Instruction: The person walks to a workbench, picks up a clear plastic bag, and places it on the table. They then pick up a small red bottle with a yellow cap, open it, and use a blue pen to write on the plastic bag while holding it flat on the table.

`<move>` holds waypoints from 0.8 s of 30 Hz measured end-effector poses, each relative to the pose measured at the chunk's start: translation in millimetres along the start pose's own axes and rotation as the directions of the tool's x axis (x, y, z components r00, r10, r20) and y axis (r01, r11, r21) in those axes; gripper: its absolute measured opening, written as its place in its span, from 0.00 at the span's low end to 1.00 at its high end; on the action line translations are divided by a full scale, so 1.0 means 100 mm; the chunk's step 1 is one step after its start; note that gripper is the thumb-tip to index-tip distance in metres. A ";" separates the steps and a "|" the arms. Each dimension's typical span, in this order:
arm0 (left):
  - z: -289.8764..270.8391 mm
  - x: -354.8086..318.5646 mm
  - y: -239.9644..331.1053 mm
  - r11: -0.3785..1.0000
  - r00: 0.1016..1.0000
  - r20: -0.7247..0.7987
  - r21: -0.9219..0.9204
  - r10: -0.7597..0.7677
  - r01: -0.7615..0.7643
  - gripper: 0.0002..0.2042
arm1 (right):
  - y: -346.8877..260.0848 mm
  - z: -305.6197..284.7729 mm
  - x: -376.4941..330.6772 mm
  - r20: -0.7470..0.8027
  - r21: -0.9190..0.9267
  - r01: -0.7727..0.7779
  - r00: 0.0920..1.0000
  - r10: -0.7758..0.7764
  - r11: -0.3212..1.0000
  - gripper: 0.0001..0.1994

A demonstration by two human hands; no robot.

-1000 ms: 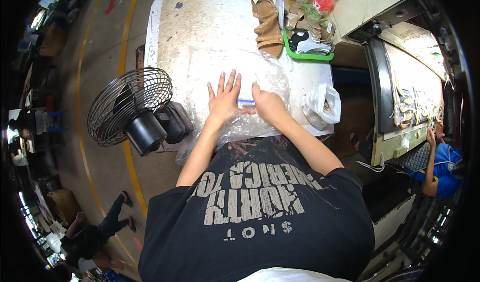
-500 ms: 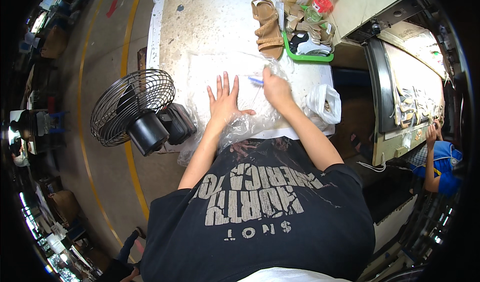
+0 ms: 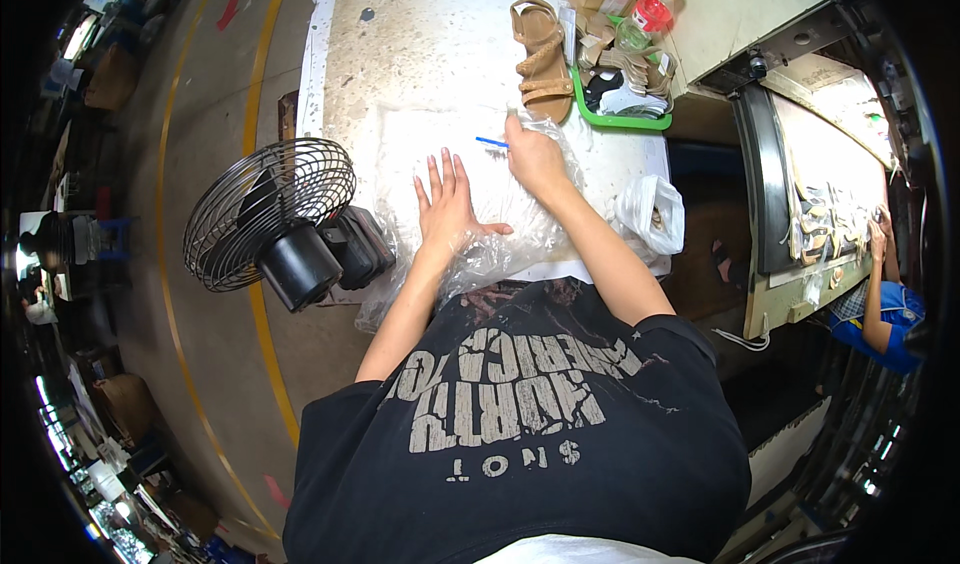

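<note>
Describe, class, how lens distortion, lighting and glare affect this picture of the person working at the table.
Head view: fisheye bends the table edge and the yellow floor line toward the dark rim; even overhead light, soft shadows; glare glints on the clear plastic sheet under the left hand and right hand; the fan stays sharp, the rim darkens.

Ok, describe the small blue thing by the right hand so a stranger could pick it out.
Start at the pale worktable, then the clear plastic sheet under both hands. Just left of the right hand fingertips lies a thin blue stick, maybe a pen. It is the only blue item there, well below the tan sandal.
</note>
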State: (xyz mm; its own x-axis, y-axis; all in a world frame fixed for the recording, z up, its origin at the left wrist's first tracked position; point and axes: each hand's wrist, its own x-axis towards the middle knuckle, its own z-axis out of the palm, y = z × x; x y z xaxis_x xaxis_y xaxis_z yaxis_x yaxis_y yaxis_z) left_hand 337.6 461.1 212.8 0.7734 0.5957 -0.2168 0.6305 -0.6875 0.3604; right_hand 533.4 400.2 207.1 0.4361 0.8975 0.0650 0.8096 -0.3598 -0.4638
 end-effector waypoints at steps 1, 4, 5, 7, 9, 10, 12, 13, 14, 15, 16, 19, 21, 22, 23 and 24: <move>-0.03 0.00 0.02 1.000 1.000 0.029 0.014 -0.004 0.004 0.82 | 0.00 0.01 0.01 -0.013 0.040 0.016 1.000 -0.016 0.999 0.13; -0.10 0.00 0.03 0.999 0.997 0.071 0.046 -0.016 0.013 0.82 | -0.18 0.00 -0.11 0.088 0.080 0.170 0.980 -0.177 0.982 0.13; -0.08 -0.01 0.02 0.999 0.998 0.061 0.040 -0.011 0.008 0.82 | -0.19 -0.02 -0.13 0.137 0.067 0.182 0.972 -0.190 0.981 0.13; -0.03 0.01 0.00 1.000 0.999 0.048 0.028 0.002 -0.003 0.82 | -0.07 0.06 0.02 0.046 -0.031 0.197 0.980 -0.196 0.980 0.12; -0.03 0.02 -0.02 1.000 0.999 0.045 0.020 0.015 -0.016 0.82 | -0.04 0.07 0.16 -0.034 -0.049 0.158 0.987 -0.160 0.986 0.12; -0.02 0.01 -0.03 1.000 0.998 0.054 0.024 0.018 -0.019 0.82 | -0.02 0.07 0.18 -0.034 -0.048 0.141 0.989 -0.143 0.989 0.10; -0.04 0.02 -0.04 0.999 0.998 0.060 0.033 0.012 -0.014 0.82 | -0.16 -0.03 0.13 0.048 -0.027 0.222 0.974 -0.221 0.975 0.13; -0.05 0.03 -0.04 0.999 0.998 0.062 0.043 0.007 -0.010 0.82 | -0.21 -0.06 0.12 0.087 -0.015 0.264 0.961 -0.261 0.965 0.15; -0.08 0.01 -0.02 0.999 0.997 0.072 0.051 0.006 -0.010 0.82 | -0.21 -0.04 0.09 0.106 -0.016 0.266 0.959 -0.263 0.964 0.14; -0.09 0.00 -0.01 0.998 0.997 0.083 0.060 0.006 -0.011 0.82 | -0.21 -0.02 0.06 0.123 -0.018 0.269 0.956 -0.265 0.963 0.14; -0.06 -0.01 -0.03 0.998 0.998 0.059 0.059 0.014 -0.017 0.82 | -0.20 0.00 0.03 0.141 -0.019 0.271 0.954 -0.266 0.962 0.14; 0.00 0.01 -0.07 0.998 0.999 0.005 0.040 0.038 -0.038 0.82 | -0.09 0.00 0.21 0.052 -0.113 0.147 0.988 -0.142 0.983 0.14; -0.03 0.01 -0.05 0.999 0.999 -0.003 0.011 0.038 -0.038 0.81 | -0.10 -0.03 0.29 0.072 -0.084 0.126 0.990 -0.120 0.988 0.15; -0.05 0.01 -0.05 0.999 0.999 0.019 0.020 0.037 -0.038 0.81 | -0.11 -0.05 0.27 0.079 -0.055 0.143 0.987 -0.138 0.988 0.15; -0.09 0.00 -0.05 0.999 0.999 0.036 0.027 0.033 -0.034 0.81 | -0.15 -0.08 0.25 0.085 -0.027 0.164 0.983 -0.161 0.986 0.14; -0.11 0.00 -0.05 0.999 0.998 0.054 0.035 0.027 -0.029 0.81 | -0.19 -0.07 0.17 0.119 -0.039 0.206 0.973 -0.200 0.978 0.14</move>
State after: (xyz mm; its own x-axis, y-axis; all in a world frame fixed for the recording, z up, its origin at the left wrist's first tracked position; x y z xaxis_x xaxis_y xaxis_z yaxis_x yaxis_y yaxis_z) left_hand 333.9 469.2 220.5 0.7928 0.5535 -0.2551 0.6095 -0.7186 0.3349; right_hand 528.7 420.6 223.1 0.2154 0.9752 0.0511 0.8967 -0.1767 -0.4059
